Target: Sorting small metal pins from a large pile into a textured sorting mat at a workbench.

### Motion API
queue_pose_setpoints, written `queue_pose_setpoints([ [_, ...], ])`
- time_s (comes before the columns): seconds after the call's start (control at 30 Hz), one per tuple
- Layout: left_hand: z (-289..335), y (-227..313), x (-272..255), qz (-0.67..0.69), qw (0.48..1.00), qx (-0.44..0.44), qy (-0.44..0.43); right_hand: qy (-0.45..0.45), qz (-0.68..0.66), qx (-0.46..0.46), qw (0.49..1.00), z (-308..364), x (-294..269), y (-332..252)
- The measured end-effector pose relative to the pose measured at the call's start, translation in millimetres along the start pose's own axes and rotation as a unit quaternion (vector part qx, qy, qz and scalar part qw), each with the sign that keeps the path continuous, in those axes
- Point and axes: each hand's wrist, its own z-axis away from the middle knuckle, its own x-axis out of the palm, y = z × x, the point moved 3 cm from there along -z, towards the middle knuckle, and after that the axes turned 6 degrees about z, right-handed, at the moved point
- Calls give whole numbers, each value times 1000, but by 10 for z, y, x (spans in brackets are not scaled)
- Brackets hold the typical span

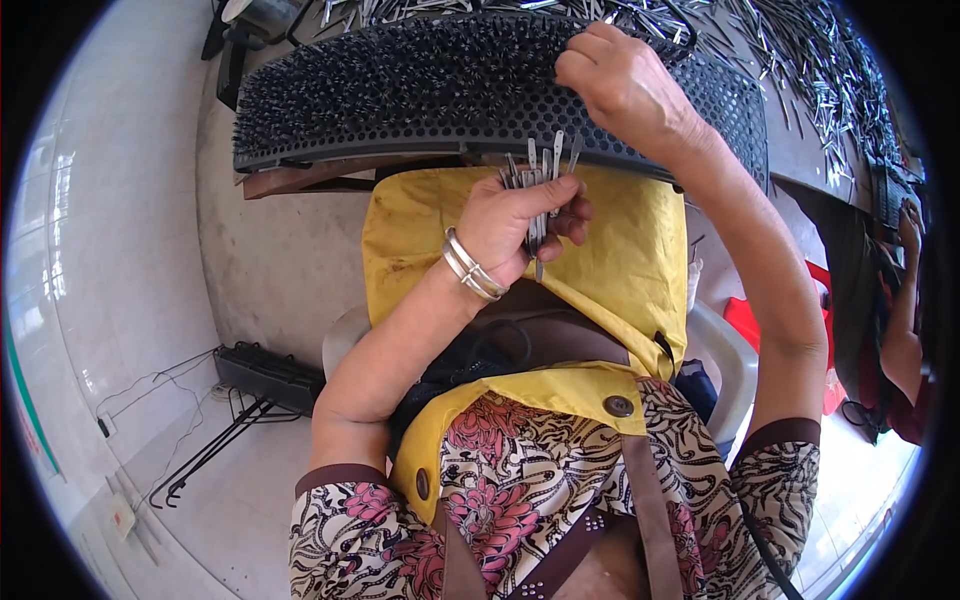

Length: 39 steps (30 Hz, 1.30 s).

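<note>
My left hand (515, 220), with a silver bangle on its wrist, is closed around a bundle of thin flat metal strips (538, 180) above my lap. Their ends stick out past the thumb, some pointing up and one downward. My right hand (625, 90) is over a long black perforated rack (722, 112), its fingers bent together in a pinch. Whatever those fingers hold is hidden. Upright dark metal pieces (410, 85) densely fill the rack's holes from the left end to about my right hand. Bare holes show along the front edge and at the right.
Heaps of loose metal strips (830, 90) cover the table behind and right of the rack. A yellow apron (420, 230) covers my lap. Another black rack (268, 375) lies on the floor at left. A co-worker's arm (903, 330) shows at far right.
</note>
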Motion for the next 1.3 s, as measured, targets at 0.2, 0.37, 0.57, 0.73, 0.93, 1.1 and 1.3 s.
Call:
queue_pose_setpoints([
  [0.2, 19, 24, -30, 10, 1000, 5, 3, 48, -61, 179, 981, 180, -188, -188],
  [0.37, 64, 64, 79, -30, 998, 34, -47, -15, -443, 449, 776, 432, -209, -510],
  [0.57, 68, 130, 161, -108, 990, 6, -92, 21, -521, 498, 692, 457, -215, -507],
  [0.73, -5, 116, 63, -37, 998, 2, -42, 91, -475, 493, 724, 460, -204, -317],
  [0.93, -65, -14, -204, 77, 996, -15, -32, 209, -340, 403, 824, 332, -169, -44],
  [1.1, 56, -130, -366, 87, 995, -33, -23, 160, -230, 321, 905, 263, -111, -81],
  [1.3, 258, -330, -525, 70, 990, -109, -53, 147, -219, 229, 937, 233, -8, -49],
])
